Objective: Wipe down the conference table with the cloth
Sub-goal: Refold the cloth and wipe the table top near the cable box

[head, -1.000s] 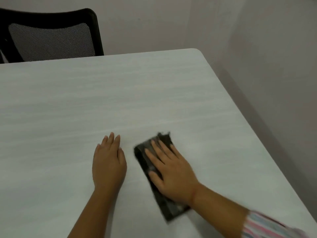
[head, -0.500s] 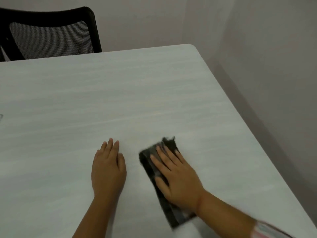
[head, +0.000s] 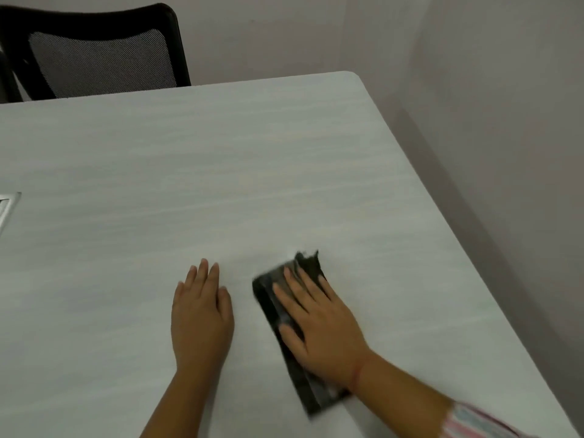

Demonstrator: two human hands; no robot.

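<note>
Over the last second the right hand (head: 319, 324) and the dark cloth (head: 268, 305) beneath it have slid a little to the right, so the gap to the left hand (head: 202, 314) has widened slightly. The left hand has kept its place. The view has also swung a touch to the left, bringing a metal insert (head: 8, 207) in the tabletop into sight at the left edge. Behind the far left of the conference table (head: 221, 153) stands a black mesh-backed chair (head: 94, 58). Near the middle of the near side, the left hand lies palm down on the bare surface with its fingers straight and together. It holds nothing and seems only to brace the person. Just to its right, apart from it, the folded cloth lies flat on the table as a long strip angled from far left to near right, its edges blurred by motion. The right hand presses on it with straight, spread fingers, not curled round it. A striped sleeve (head: 474, 422) shows at the near right corner, and a plain wall (head: 505, 121) runs beyond the table's right edge. The small sideways shift suggests short wiping strokes on the near right part. The far half and the left stretch probably remain to be wiped, though the surface shows no sign either way.
</note>
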